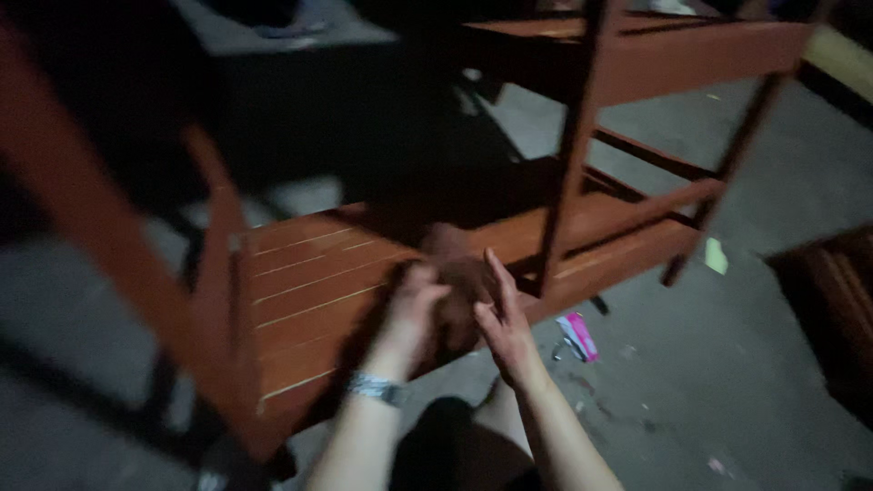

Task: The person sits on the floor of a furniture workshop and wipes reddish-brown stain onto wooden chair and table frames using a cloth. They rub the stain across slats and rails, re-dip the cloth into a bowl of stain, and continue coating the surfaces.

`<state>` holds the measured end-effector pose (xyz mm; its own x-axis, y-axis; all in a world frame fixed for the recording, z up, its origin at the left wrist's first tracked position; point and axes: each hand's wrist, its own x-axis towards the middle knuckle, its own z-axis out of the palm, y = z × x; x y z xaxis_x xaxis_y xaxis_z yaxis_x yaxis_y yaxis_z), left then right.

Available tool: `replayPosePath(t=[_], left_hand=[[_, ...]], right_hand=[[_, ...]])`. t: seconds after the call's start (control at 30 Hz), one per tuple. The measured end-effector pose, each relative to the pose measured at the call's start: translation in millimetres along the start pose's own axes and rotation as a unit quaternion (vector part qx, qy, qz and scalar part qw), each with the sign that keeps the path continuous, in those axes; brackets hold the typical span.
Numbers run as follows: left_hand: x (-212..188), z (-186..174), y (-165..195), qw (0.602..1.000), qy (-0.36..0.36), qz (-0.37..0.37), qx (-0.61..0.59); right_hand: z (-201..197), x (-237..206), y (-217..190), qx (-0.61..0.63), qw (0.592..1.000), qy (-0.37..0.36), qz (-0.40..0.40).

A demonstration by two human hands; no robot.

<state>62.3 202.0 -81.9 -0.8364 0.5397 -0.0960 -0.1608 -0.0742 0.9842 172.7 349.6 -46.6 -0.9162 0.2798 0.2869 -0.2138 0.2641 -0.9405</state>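
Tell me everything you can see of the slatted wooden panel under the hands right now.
The slatted wooden panel looks like reddish-brown stained wood, boards side by side with pale gaps between them. It is tilted, its near edge toward the person. Frame rails and legs of the same wood rise around it. The left hand and right hand rest at its near edge around a dim brown lump. The picture is dark and blurred.

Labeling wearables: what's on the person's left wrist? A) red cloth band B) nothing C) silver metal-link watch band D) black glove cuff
C: a silver metal-link watch band circles the wrist just below the left hand, which rests on the slatted wooden bench seat.
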Motion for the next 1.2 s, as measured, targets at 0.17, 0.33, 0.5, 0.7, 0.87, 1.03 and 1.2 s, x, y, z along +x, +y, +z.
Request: replayPosePath(t=[0.17,0.33,0.5,0.7,0.87,1.03,1.2], left_hand=[[-19.5,33.5,21.2,0.988,0.073,0.086,0.108],[-64.6,-27.9,50.0,0.86,0.334,0.3,0.244],[-109.8,-60.9,54.0,0.862,0.374,0.251,0.232],[-134.6,-81.4,52.7,0.799,0.446,0.313,0.257],[-137.1,-121.7,49.3,0.763,0.533,0.306,0.2],[-129.1,-143.3,32.7,0.766,0.591,0.233,0.094],[-120.7,-152.7,8.0,0.779,0.578,0.224,0.092]], right_hand=[[-8.0,53.3,27.1,-0.018,0.985,0.089,0.146],[-26.1,87.0,34.7,-0.453,0.886,-0.088,0.031],[50.0,72.5,22.5,-0.534,0.833,-0.143,-0.008],[233.3,34.8,0.1,-0.486,0.763,-0.402,-0.139],[197.1,47.8,6.1,-0.405,0.83,-0.381,0.041],[30.4,93.7,29.1,-0.249,0.92,-0.235,0.19],[-15.8,100.9,48.5,-0.6,0.778,-0.162,0.087]])
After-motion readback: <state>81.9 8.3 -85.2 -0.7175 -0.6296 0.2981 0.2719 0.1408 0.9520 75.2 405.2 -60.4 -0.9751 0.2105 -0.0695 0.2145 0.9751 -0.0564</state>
